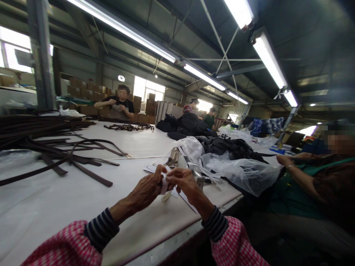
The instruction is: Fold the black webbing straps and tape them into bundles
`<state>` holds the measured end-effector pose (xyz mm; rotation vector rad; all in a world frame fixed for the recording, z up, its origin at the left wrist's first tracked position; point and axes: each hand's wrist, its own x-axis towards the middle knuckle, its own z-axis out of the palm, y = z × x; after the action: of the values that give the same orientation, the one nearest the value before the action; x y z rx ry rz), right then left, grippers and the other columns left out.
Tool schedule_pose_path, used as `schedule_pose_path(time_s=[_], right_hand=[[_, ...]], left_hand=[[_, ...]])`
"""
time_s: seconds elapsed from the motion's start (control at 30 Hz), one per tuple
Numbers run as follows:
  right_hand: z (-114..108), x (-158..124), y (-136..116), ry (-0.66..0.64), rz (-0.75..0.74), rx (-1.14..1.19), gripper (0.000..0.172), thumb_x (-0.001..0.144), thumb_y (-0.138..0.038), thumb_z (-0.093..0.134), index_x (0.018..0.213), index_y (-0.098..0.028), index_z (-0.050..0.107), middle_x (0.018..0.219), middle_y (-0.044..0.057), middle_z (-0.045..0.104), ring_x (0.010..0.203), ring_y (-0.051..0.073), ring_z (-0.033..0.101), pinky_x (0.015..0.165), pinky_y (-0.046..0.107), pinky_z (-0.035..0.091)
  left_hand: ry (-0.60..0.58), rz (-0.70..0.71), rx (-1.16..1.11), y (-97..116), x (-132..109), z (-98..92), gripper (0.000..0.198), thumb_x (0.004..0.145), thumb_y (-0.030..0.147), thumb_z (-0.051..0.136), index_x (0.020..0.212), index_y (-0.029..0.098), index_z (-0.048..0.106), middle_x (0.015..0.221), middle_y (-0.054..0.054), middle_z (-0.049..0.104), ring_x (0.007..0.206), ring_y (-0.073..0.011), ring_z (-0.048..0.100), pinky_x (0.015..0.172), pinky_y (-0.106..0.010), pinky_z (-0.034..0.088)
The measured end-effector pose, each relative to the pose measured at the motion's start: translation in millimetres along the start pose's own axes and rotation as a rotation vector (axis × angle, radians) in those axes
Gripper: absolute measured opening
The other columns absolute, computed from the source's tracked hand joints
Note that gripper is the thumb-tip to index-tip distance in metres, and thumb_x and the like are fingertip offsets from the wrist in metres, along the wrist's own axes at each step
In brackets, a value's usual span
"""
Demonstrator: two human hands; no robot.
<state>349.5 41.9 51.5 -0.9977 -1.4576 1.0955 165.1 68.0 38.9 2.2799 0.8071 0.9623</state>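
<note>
Over the near edge of a wide white table (55, 207), my left hand (145, 190) and my right hand (184, 184) meet, both closed with fingers pinched on a small white paper tag (165, 186). A bit of the tag hangs below my fingers. More white paper slips (151, 169) lie on the table just behind my hands. Both wrists show striped cuffs and pink checked sleeves.
A heap of dark brown straps (41, 142) spreads over the table's left. Clear plastic bags (238, 171) and dark garments (230, 146) lie at right. A person's hand (284, 159) works at the right edge; another person (119, 105) sits at the far side. Cardboard boxes (83, 88) stand behind.
</note>
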Motion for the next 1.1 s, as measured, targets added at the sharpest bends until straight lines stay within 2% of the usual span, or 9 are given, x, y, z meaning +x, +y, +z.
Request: schedule_pose_path(time_s=[0.17, 0.3, 0.37, 0.47, 0.6, 0.7, 0.83, 0.97, 1.1], right_hand=[[9, 0, -10, 0.097, -0.369, -0.307, 0.016, 0.08, -0.025, 0.07, 0.066, -0.019, 0.071, 0.073, -0.001, 0.057, 0.071, 0.013, 0.053, 0.07, 0.027, 0.041], [21, -5, -27, 0.193, -0.484, -0.409, 0.016, 0.082, -0.02, 0.065, 0.066, -0.02, 0.065, 0.075, 0.0, 0.054, 0.073, 0.015, 0.053, 0.069, 0.028, 0.039], [23, -5, -33, 0.226, -0.472, -0.379, 0.015, 0.081, -0.021, 0.065, 0.067, -0.02, 0.063, 0.075, 0.0, 0.054, 0.072, 0.015, 0.052, 0.067, 0.028, 0.039], [21, 1, -31, 0.19, -0.335, -0.286, 0.013, 0.08, -0.028, 0.069, 0.071, -0.019, 0.064, 0.073, -0.001, 0.057, 0.069, 0.014, 0.052, 0.066, 0.027, 0.04], [14, 8, -19, -0.032, -0.15, -0.22, 0.024, 0.073, -0.038, 0.078, 0.068, -0.018, 0.066, 0.069, -0.001, 0.062, 0.068, 0.014, 0.053, 0.067, 0.027, 0.042], [12, 7, -14, -0.116, -0.067, -0.102, 0.028, 0.074, -0.042, 0.076, 0.065, -0.017, 0.065, 0.063, -0.001, 0.06, 0.06, 0.014, 0.051, 0.062, 0.027, 0.042], [13, 4, -14, 0.047, -0.159, -0.103, 0.027, 0.077, -0.039, 0.073, 0.065, -0.017, 0.063, 0.062, -0.003, 0.053, 0.06, 0.012, 0.045, 0.058, 0.024, 0.036], [16, 3, -13, 0.111, -0.26, -0.27, 0.028, 0.082, -0.038, 0.069, 0.064, -0.018, 0.061, 0.064, -0.003, 0.051, 0.064, 0.012, 0.043, 0.061, 0.024, 0.035], [15, 10, -9, 0.089, -0.218, -0.233, 0.029, 0.08, -0.038, 0.071, 0.064, -0.018, 0.059, 0.062, -0.004, 0.049, 0.062, 0.011, 0.042, 0.06, 0.024, 0.034]], left_hand=[[-0.015, -0.145, -0.293, 5, 4, -9.9, 0.039, 0.062, 0.012, 0.056, 0.098, 0.022, 0.046, 0.071, 0.004, 0.062, 0.066, -0.0184, 0.058, 0.063, -0.029, 0.04], [0.014, -0.373, -0.614, -2, 5, -15.8, 0.041, 0.053, 0.009, 0.061, 0.091, 0.02, 0.051, 0.067, 0.005, 0.062, 0.061, -0.0144, 0.055, 0.055, -0.024, 0.038], [0.012, -0.426, -0.696, -6, 4, -17.8, 0.039, 0.051, 0.01, 0.063, 0.088, 0.018, 0.052, 0.066, 0.003, 0.064, 0.059, -0.0144, 0.056, 0.053, -0.023, 0.038], [-0.026, -0.441, -0.751, -10, 2, -18.2, 0.035, 0.051, 0.012, 0.063, 0.084, 0.017, 0.054, 0.064, 0.001, 0.065, 0.057, -0.0154, 0.058, 0.051, -0.023, 0.039], [-0.061, -0.398, -0.798, -5, 3, -16.8, 0.035, 0.053, 0.014, 0.067, 0.085, 0.018, 0.054, 0.064, 0.0, 0.068, 0.056, -0.0159, 0.06, 0.053, -0.024, 0.042], [-0.096, -0.326, -0.779, -1, 5, -20.9, 0.042, 0.056, 0.015, 0.074, 0.092, 0.018, 0.052, 0.071, -0.003, 0.072, 0.06, -0.018, 0.064, 0.056, -0.026, 0.046], [-0.183, -0.253, -0.722, 2, 6, -32.0, 0.041, 0.064, 0.021, 0.076, 0.099, 0.016, 0.056, 0.078, -0.001, 0.069, 0.068, -0.0157, 0.063, 0.063, -0.026, 0.045], [-0.188, -0.264, -0.653, 7, 6, -34.1, 0.044, 0.056, 0.018, 0.071, 0.096, 0.018, 0.055, 0.078, 0.0, 0.066, 0.07, -0.0168, 0.06, 0.063, -0.027, 0.042], [-0.02, -0.083, -0.113, 17, 3, -26.1, 0.041, 0.06, 0.01, 0.057, 0.099, 0.022, 0.053, 0.083, -0.001, 0.067, 0.075, -0.0198, 0.057, 0.066, -0.03, 0.037]])
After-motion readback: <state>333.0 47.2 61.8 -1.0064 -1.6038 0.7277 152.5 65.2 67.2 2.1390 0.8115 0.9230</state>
